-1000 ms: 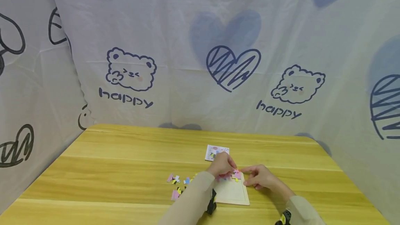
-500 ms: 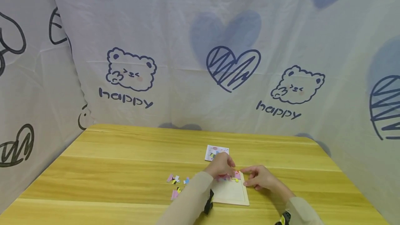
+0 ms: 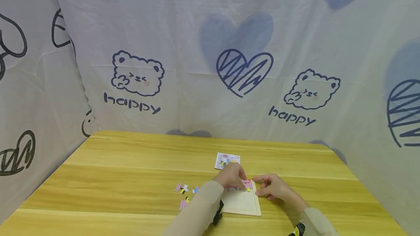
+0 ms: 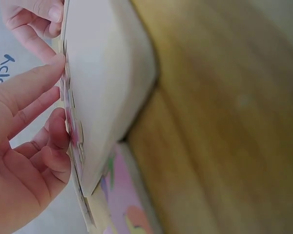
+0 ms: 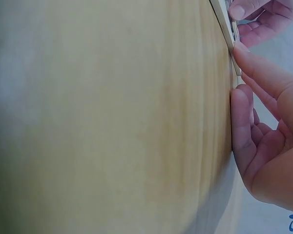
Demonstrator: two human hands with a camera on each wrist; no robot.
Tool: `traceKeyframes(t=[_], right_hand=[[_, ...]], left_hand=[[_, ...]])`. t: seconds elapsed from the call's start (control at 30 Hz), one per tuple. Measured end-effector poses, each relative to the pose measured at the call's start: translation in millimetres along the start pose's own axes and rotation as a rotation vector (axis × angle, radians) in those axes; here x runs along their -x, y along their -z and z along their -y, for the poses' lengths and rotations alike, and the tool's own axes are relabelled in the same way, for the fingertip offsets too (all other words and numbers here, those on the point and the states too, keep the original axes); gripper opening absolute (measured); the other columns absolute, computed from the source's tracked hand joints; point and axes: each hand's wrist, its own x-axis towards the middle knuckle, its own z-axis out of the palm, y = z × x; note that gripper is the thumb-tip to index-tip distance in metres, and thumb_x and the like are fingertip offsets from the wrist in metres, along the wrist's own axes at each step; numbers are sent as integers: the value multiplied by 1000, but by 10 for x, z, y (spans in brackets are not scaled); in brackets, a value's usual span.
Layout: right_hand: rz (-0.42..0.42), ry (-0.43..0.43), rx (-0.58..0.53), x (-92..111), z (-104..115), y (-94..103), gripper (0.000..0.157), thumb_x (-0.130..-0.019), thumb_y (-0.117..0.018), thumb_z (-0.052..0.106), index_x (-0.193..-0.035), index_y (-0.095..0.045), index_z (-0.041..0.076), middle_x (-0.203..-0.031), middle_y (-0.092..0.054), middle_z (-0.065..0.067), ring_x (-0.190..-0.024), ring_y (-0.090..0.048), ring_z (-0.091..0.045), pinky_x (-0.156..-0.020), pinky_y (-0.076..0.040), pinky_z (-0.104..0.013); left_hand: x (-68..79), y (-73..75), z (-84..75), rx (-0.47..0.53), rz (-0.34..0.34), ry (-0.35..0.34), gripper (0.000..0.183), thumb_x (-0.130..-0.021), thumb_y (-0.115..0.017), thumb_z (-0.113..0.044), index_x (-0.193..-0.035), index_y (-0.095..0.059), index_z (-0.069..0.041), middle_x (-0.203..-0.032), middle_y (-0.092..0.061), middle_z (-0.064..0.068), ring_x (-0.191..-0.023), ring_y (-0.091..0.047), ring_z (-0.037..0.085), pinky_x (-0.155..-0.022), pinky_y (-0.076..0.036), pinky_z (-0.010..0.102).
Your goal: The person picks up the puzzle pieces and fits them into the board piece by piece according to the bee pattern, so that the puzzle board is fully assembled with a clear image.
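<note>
A pale wooden puzzle tray (image 3: 241, 204) lies on the table, with joined pink puzzle pieces (image 3: 248, 184) along its far side. My left hand (image 3: 230, 174) reaches over that row. Its thumb (image 4: 49, 73) is stretched out with the tip on the pieces, while the other fingers bend beside them; no piece shows between the fingers. At the tray's right edge is my right hand (image 3: 275, 186). Its index finger extends to the far right corner and its thumb touches the side. In the right wrist view, the thumb (image 5: 256, 61) lies against the tray edge (image 5: 223, 24).
Several loose puzzle pieces (image 3: 183, 204) lie left of the tray, partly hidden by my left sleeve (image 3: 200, 207). Behind the tray rests a picture card (image 3: 222, 160). A white cloth (image 3: 193, 101) with printed bears and hearts hangs behind the wooden table (image 3: 131, 177).
My left hand has shifted slightly left and toward me, from the far right corner of the tray to over the pieces. My right hand stays at the tray edge.
</note>
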Motion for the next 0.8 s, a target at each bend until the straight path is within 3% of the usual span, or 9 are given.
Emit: traceKeyframes(t=[0.13, 0.53, 0.8], right_hand=[[-5, -6, -1, 7, 13, -9, 50, -70, -75, 7, -113, -55, -9, -67, -44, 0, -48, -42, -6, -41, -35, -17], [-7, -4, -2, 8, 16, -11, 51, -70, -75, 7, -113, -54, -9, -67, -44, 0, -48, -42, -7, -41, -36, -18], [-29, -27, 14, 7, 20, -24, 50, -69, -76, 7, -112, -56, -8, -67, -44, 0, -48, -42, -7, -41, -36, -18]], left_hand=[[2, 4, -6, -14, 4, -2, 23, -59, -82, -6, -77, -68, -7, -71, -56, -2, -60, -49, 10, -47, -42, 21], [-11, -7, -3, -24, 15, -3, 21, -60, -82, -9, -78, -71, -11, -67, -52, -5, -54, -46, 9, -36, -34, 21], [-19, -1, -12, -61, 16, -34, 21, -60, -82, -11, -79, -72, -11, -68, -55, -5, -57, -45, 8, -45, -37, 20]])
